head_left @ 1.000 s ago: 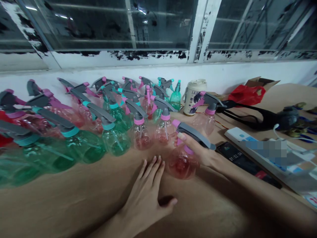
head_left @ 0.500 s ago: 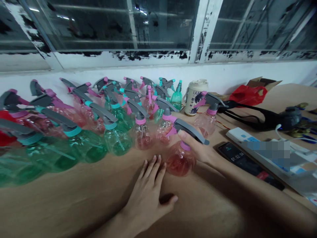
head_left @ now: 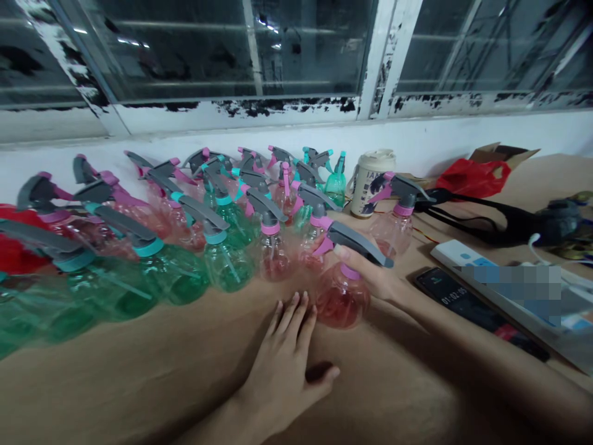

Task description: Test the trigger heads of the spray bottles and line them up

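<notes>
My right hand (head_left: 370, 275) is wrapped round the neck of a pink spray bottle (head_left: 340, 303), which has a grey and pink trigger head and stands upright on the table (head_left: 152, 371). Its other fingers are hidden behind the bottle. Just left of that bottle, my left hand (head_left: 290, 361) lies flat on the tabletop with its fingers stretched out, holding nothing. Beyond the fingertips stand another pink spray bottle (head_left: 274, 256) and a green spray bottle (head_left: 229, 266). A further pink spray bottle (head_left: 391, 233) is behind my right hand.
Several more green and pink spray bottles crowd the left and back, by the wall. A paper cup (head_left: 368, 185), a red plastic bag (head_left: 472, 178) and a black strap (head_left: 482, 216) lie at the back right. A phone (head_left: 463, 296) and a white power strip (head_left: 467, 256) are beside my right forearm.
The whole view has shifted slightly, with things appearing a little further right. Both hands and the held spray bottle keep their places on the table.
</notes>
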The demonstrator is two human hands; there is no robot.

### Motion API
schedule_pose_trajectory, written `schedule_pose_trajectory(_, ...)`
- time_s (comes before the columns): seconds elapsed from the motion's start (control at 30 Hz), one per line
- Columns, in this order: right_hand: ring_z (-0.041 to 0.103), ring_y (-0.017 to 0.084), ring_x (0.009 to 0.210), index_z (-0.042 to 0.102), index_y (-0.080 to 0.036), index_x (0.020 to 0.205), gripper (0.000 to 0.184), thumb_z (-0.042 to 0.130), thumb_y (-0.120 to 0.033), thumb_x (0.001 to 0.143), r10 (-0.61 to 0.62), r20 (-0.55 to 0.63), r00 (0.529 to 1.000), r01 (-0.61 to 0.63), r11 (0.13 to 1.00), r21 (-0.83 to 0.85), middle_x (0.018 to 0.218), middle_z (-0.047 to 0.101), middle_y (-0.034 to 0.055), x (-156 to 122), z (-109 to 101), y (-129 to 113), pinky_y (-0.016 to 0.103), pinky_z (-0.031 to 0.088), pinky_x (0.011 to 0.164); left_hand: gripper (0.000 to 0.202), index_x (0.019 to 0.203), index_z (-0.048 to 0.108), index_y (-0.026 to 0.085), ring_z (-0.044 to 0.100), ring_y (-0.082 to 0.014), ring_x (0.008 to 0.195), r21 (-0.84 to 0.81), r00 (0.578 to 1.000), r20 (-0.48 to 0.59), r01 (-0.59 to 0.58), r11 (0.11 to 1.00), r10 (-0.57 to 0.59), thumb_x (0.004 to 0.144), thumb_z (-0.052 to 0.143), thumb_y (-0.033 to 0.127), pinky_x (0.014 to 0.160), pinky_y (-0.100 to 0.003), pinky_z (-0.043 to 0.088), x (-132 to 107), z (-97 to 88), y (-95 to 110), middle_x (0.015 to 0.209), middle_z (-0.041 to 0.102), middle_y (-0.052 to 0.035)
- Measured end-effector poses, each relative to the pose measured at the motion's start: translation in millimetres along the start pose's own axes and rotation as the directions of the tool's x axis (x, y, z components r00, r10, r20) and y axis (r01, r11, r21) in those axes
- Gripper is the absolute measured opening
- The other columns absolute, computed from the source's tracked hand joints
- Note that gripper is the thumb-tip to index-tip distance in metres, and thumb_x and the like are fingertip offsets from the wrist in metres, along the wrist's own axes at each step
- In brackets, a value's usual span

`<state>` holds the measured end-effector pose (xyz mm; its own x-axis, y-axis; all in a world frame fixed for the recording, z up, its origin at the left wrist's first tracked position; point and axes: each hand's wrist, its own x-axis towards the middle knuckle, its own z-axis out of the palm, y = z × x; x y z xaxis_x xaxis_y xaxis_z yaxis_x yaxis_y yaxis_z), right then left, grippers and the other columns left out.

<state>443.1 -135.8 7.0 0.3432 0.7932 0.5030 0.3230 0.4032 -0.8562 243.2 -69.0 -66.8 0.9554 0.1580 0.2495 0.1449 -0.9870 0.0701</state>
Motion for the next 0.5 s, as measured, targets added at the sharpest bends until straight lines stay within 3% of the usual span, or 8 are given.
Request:
schedule_pose_trajectory(0.27,0.062,0.022,0.080,0.066,-0.026,0.097,0.029,0.057,-0.049,0.084,0.051,-0.036,0.998,-0.048,0.997,0.059,0.089,0.068,0.0021,-6.6,-0.2,9.3,0.039,0.051,0.074,0.078,0.139,0.039,0.004,0.024,-0.0348,0.138,-0.009,1.000,0.024,-0.014,1.000,0.014,0.083,0.054,0.056,0.109,-0.054,0.027,-0.6,-2.2,0.1,0.149,0.029,-0.0207)
schedule_pose_trajectory(0.5,0.062,0.021,0.072,0.064,-0.023,0.072,0.028,0.061,-0.050,0.081,0.129,-0.042,0.991,-0.132,0.987,-0.094,0.064,0.063,-0.0005,-7.6,-2.0,1.5,0.038,0.052,0.071,0.079,0.138,0.040,0.003,0.026,-0.0359,0.137,0.010,1.000,0.025,-0.016,1.000,0.016,0.081,0.059,0.054,0.108,-0.054,0.029,-0.8,-2.7,1.3,0.148,0.031,-0.0217)
